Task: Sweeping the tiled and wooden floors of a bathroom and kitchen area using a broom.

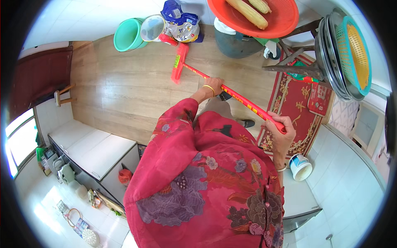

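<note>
A red broom handle [242, 98] runs slantwise in front of me, held in both hands. My left hand [214, 86], with a yellow bangle at the wrist, grips the handle partway down. Around the handle's top end, my right hand [283, 128] is closed, a pale bangle on its wrist. The red broom head [180, 63] with a yellow-green label rests on the wood-look floor [133, 80], its bristles close to a red-handled item [168, 39] near the wall.
Along the wall stand a green bucket [127, 35], a pale bucket [152, 28], a printed bag [185, 29] and a dark tub [237, 43] beneath a red basket [257, 23] of corn. At right are a wooden stand [294, 69], stacked metal basins [330, 59] and a red mat [290, 108].
</note>
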A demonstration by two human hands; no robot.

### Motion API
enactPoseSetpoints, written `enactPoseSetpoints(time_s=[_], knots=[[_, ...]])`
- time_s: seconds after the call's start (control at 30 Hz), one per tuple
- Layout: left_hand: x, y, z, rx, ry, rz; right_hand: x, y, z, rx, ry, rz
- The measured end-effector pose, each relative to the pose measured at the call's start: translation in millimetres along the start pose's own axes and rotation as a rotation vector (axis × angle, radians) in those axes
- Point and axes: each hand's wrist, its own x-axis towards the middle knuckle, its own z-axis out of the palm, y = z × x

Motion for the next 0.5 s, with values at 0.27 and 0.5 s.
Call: enactPoseSetpoints(time_s=[0.27,0.5], knots=[[22,50,8,0.019,-0.199,0.230,-20,-20,-29,0.024,0.215,0.145],[-1,110,-53,0.021,-0.311,0.385,-59,-47,-70,-0.021,0.384,-0.065]])
